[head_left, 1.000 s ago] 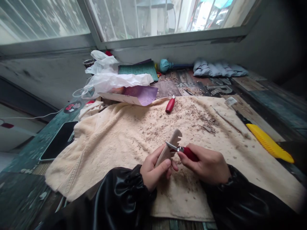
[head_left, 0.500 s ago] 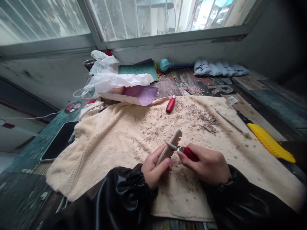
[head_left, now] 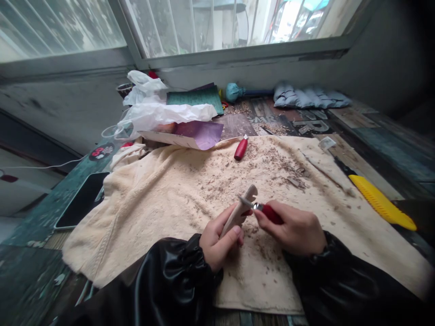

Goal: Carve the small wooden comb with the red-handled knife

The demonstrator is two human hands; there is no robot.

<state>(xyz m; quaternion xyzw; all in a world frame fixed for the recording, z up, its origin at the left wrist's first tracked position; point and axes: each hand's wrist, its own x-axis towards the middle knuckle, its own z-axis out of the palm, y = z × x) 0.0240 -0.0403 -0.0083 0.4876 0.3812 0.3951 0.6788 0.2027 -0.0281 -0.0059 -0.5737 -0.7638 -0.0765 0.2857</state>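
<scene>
My left hand [head_left: 220, 237] grips the lower part of a pale, flat piece of wood [head_left: 235, 220] with notches along its upper right edge. It is held tilted, its rounded end up and to the right. My right hand [head_left: 292, 226] is closed round the red handle of a carving knife [head_left: 271, 213]. The knife's short blade lies across the wood, just above my left fingers. Below both hands spreads a cream towel [head_left: 163, 194] strewn with wood shavings [head_left: 272, 163]. Farther back on the towel lies a second red-handled tool [head_left: 241, 148].
A yellow-sheathed tool [head_left: 382, 201] lies at the right. On the left is a dark tablet-like slab [head_left: 81, 201]. White plastic bags [head_left: 146, 106] and a purple sheet [head_left: 207, 134] sit at the back. Grey-blue bundles [head_left: 309, 96] stand by the wall below the window.
The knife blade has moved slightly up along the wood, toward its rounded end. My right hand has shifted a little with it. My left hand keeps nearly the same place.
</scene>
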